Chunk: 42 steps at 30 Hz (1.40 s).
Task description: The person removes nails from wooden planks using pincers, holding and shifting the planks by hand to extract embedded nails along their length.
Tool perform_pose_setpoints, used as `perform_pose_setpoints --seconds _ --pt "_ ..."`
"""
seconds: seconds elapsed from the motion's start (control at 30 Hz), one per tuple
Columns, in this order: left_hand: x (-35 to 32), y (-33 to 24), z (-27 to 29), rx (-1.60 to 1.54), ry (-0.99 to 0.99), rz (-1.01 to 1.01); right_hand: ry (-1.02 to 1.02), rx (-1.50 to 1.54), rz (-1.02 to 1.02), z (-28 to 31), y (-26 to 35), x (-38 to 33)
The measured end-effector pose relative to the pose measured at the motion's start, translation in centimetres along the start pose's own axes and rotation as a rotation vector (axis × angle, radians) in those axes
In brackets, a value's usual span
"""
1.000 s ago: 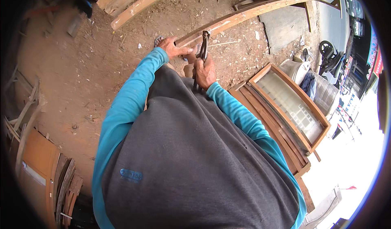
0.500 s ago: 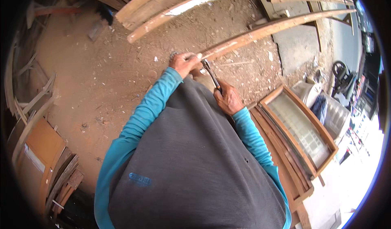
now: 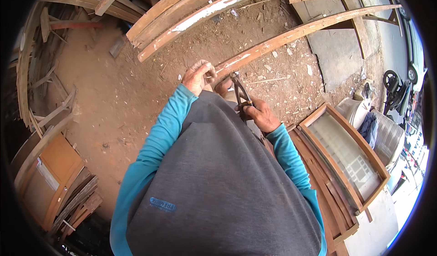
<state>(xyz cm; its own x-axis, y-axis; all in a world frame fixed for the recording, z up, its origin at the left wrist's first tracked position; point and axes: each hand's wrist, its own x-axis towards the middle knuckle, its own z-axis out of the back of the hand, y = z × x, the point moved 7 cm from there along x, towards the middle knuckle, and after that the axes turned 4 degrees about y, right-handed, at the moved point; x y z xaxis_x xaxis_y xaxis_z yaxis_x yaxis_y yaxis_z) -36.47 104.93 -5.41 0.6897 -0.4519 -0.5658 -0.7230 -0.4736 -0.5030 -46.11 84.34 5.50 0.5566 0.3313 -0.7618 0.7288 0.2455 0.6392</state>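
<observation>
A long wooden plank (image 3: pixel 273 39) runs from in front of me toward the far right, its face marked with worn white paint. My left hand (image 3: pixel 198 77) is closed at its near end; the palm side of the grip is hidden. In my right hand (image 3: pixel 261 115) is a pair of pincers (image 3: pixel 241 89), held by the handles, which stand somewhat apart. The pincers' jaws point away from me, close to the plank's lower edge. Whether they touch the wood I cannot tell. Part of a bare foot (image 3: pixel 223 86) shows beneath the plank's near end.
More long boards (image 3: pixel 182 17) lie beyond the plank. To the right are a framed glass window (image 3: pixel 346 146) on stacked timber and a metal drum (image 3: pixel 389 135). Wooden panels (image 3: pixel 57 160) lean at lower left. Wood chips litter the dirt floor (image 3: pixel 123 105).
My right hand has drawn the pincers slightly back and to the right, and their handles have spread. My left hand has shifted a little left, its fingers now more curled.
</observation>
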Motion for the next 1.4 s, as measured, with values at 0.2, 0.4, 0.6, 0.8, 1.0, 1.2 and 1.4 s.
perform_pose_setpoints --seconds 0.2,0.4,0.6,0.8,1.0,1.2,1.4 --pt "0.8 -1.3 4.7 0.053 0.035 -0.009 -0.092 0.226 -0.068 3.4 -1.4 0.1" --pt "2.6 -2.6 7.9 1.012 -0.121 -0.118 -0.052 0.235 -0.215 3.7 1.4 2.2" --pt "1.7 -1.5 5.2 1.423 0.065 0.109 -0.009 0.192 -0.378 3.9 4.2 4.1" --pt "2.1 -0.3 5.3 1.568 0.152 0.167 0.082 0.242 -0.580 5.5 8.6 5.9" --pt "2.3 -0.6 5.3 1.469 0.179 0.138 0.016 0.304 -0.698 5.8 9.2 7.7" --pt "3.2 -0.3 6.0 1.385 0.224 0.168 -0.267 -0.030 -0.544 0.5 4.8 7.1" --pt "4.1 -0.4 7.0 1.201 0.272 0.165 -0.390 -0.377 -0.123 -7.9 3.9 10.4"
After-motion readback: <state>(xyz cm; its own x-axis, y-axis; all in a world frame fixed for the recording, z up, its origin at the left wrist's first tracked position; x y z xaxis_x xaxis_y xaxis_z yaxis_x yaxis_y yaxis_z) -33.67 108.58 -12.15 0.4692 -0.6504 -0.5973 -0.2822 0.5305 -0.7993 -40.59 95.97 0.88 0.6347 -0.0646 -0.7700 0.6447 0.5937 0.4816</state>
